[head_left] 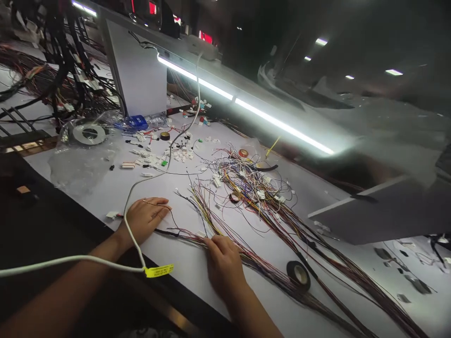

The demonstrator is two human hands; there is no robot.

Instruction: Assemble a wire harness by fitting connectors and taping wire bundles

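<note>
My left hand (146, 216) rests palm down near the table's front edge, its fingers closed over a thin black-covered wire branch (167, 232). A white connector (112, 215) with red and black leads sticks out on its left side. One thin brown wire (157, 204) loops over its fingers. My right hand (223, 258) is closed on the red and dark wires of the same branch, where they meet a long wire bundle (260, 267). Its fingertips are partly hidden. Loose yellow and red wire ends (202, 206) fan out beyond the right hand.
A white cable (132, 192) with a yellow tag (159, 271) hangs across my left wrist. Black tape (299, 275) lies by the bundle. Behind are tangled wires (243, 171), loose connectors (183, 150), a plastic bag (82, 159) and a bottle (137, 123) under a light bar (282, 124).
</note>
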